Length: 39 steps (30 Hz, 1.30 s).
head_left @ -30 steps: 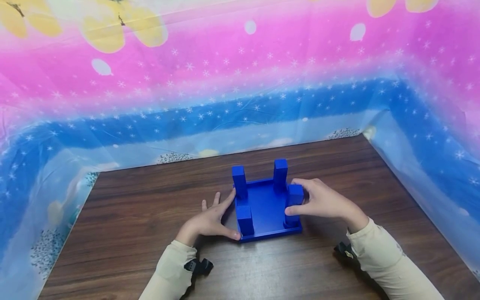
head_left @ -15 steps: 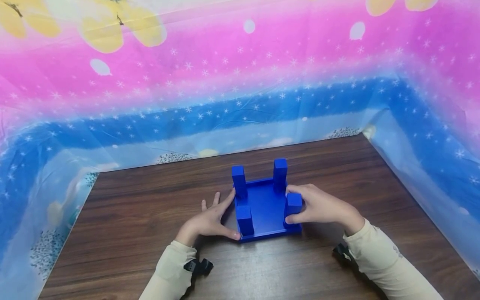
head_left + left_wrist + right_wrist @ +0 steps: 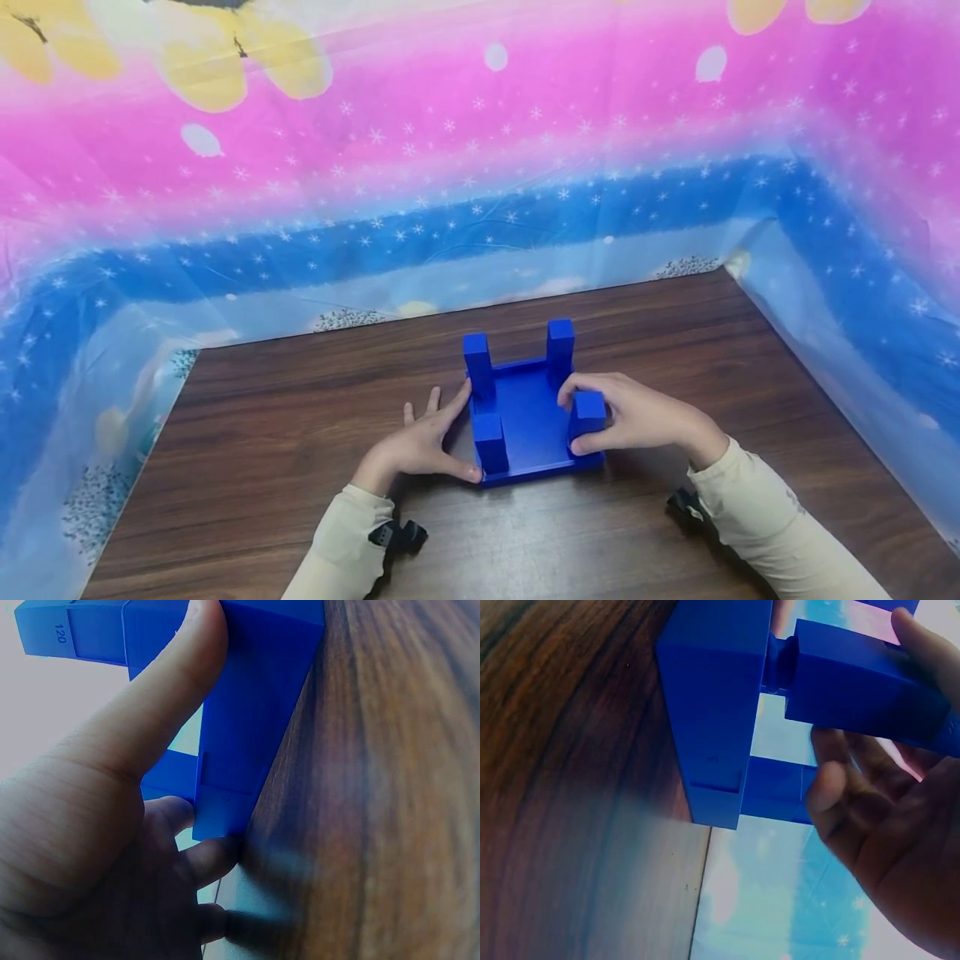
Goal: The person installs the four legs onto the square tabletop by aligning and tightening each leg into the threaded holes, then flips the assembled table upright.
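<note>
Two hands (image 3: pixel 418 442) (image 3: pixel 641 412) flank one base (image 3: pixel 528 421), four posts (image 3: pixel 491 443).

I'd call the head view well lit, with a pale glare on the wooden table (image 3: pixel 517 542) at lower centre and dark shadows beside the sleeves (image 3: pixel 765 508); the patterned cloth (image 3: pixel 420 150) glows evenly, a touch hazy. It's dimmer in the left wrist view: the left hand (image 3: pixel 97 810) sits in shade against a washed-out upper left, and the grain smears out of focus at right. In the right wrist view, the right hand (image 3: pixel 900 832) looks dark before bright cloth, and the upper left corner sinks into gloom.
</note>
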### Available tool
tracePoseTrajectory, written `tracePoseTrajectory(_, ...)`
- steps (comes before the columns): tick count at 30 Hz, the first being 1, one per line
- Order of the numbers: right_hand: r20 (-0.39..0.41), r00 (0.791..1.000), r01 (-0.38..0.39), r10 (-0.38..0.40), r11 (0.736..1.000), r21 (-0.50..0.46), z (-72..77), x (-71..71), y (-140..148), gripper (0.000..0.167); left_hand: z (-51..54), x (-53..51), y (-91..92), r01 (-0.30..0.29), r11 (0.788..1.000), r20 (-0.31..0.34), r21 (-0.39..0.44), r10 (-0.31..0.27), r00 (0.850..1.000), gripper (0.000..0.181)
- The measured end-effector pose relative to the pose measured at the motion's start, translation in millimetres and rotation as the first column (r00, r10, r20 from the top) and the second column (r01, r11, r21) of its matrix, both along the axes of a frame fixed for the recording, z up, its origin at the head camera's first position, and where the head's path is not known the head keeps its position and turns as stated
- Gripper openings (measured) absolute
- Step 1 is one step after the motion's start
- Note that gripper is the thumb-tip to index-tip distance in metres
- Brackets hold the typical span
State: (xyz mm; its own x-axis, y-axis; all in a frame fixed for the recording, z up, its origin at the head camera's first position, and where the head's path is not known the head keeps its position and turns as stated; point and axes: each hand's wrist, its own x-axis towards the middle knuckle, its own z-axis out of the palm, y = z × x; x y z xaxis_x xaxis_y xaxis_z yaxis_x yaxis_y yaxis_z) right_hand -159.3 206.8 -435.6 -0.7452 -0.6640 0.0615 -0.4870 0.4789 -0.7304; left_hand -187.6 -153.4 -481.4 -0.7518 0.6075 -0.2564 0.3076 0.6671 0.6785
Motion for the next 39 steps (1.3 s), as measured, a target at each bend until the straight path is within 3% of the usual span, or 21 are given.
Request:
tracePoseTrajectory(7,0.109,0.991,-0.069,0.077,0.995,-0.076,5.2,-0.9,8,0.053,5.3,2.6,0.8,0.016,0.999,0.021,0.042,-0.017,1.000,0.139)
tracePoseTrajectory(14,0.187,0.973,-0.120,0.138,0.988,-0.101,13.6,-0.5,14,0.047,8.3,0.8,3.3,0.014,1.000,0.028,-0.009,-0.014,0.999,0.135)
tracePoseTrajectory(20,0.182,0.974,-0.124,0.138,0.988,-0.088,14.0,-1.5,16,0.045,6.7,0.5,2.8,0.014,1.000,0.029,-0.014,-0.013,0.999,0.134)
tracePoseTrajectory(27,0.192,0.972,-0.106,0.135,0.983,-0.151,10.5,-2.5,15,0.042,5.6,-0.3,2.2,0.013,1.000,0.032,-0.015,-0.012,0.999,0.134)
tracePoseTrajectory(33,0.184,0.980,-0.051,0.077,0.989,-0.139,8.5,-1.0,9,0.041,6.3,0.6,1.7,0.013,1.000,0.034,-0.023,-0.012,0.999,0.136)
tracePoseTrajectory(39,0.076,0.997,-0.014,0.021,0.996,-0.088,6.9,-0.4,5,0.036,6.6,0.8,2.7,0.012,1.000,0.032,-0.025,-0.011,0.999,0.136)
